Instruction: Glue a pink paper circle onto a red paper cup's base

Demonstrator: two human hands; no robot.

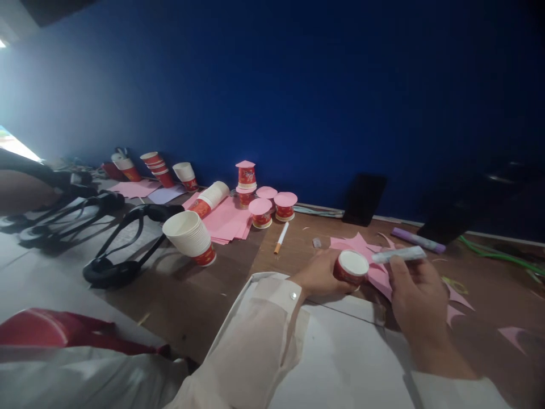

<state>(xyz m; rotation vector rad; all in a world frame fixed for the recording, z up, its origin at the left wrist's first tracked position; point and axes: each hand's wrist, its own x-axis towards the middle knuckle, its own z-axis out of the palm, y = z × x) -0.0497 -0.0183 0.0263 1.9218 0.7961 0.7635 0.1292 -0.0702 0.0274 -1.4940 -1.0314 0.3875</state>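
Note:
My left hand (323, 274) is wrapped round a red paper cup (351, 268), its round white end facing up. In my right hand (419, 292) is a pale, slim glue tube (399, 254), held nearly level with its tip pointing at the cup. Tip and cup look close together; whether they touch I cannot tell. Cut pink paper (378, 277) lies beneath and behind both hands. A purple marker-like stick (418, 240) rests beyond my right hand. Left of my hands stand several red cups topped with pink paper discs (285, 199), one of them stacked on another.
A white-and-orange stick (281, 237) lies left of my hands. Nested paper cups (187, 236) lean near black headset straps (123, 250). Pink sheets (227, 221) lie under another cup stack (209, 199). Green cables (502, 257) and a black panel (364, 199) are by the blue wall.

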